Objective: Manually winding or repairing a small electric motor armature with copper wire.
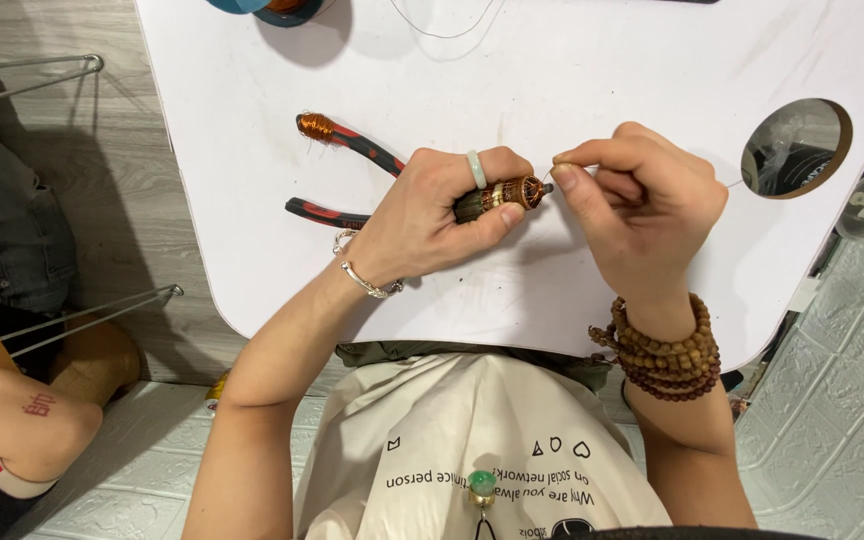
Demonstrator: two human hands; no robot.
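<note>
Left hand (442, 215) clenched around a small copper-wire-wrapped piece (504, 196), right hand (642, 200) pinching thin wire (559, 166) at its tip, red-handled pliers (347, 170) just beside on white surface (602, 70)

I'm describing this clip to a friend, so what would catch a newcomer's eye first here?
At the middle of the white table, the left hand grips a small wire-wrapped cylinder while the right hand pinches a thin wire at its tip. Red-handled pliers lie behind the left hand, and brown bead bracelets stack on the right wrist.

pliers (352, 170) on table (592, 60), left of left hand (432, 215) | wire-wrapped piece (507, 195) between both hands | right hand (642, 200) right of it
</note>
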